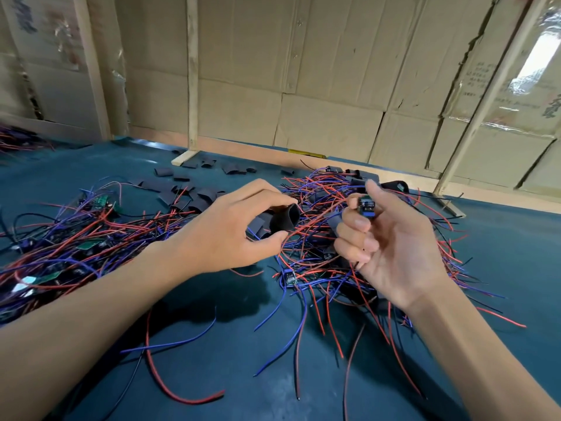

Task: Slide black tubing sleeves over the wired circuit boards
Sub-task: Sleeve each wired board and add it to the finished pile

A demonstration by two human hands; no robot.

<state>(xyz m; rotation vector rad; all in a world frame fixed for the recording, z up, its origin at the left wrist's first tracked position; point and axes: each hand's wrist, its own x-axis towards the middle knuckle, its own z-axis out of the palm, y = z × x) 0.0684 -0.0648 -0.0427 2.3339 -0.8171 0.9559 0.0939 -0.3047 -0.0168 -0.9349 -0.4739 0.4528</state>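
While wires litter a dark green table (212, 344), a person brings sleeve and board close together above it.
Left hand (224, 235) pinches an opened black tubing sleeve (283, 219); right hand (394, 238) grips a small wired circuit board (366, 205) between thumb and fingers.

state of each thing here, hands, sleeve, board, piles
left hand: pinches sleeve
sleeve: mouth open, not yet on board
right hand: holds board
board: bare, upright
spare sleeves: flat, loose on table
wired boards: tangled heap, unsleeved
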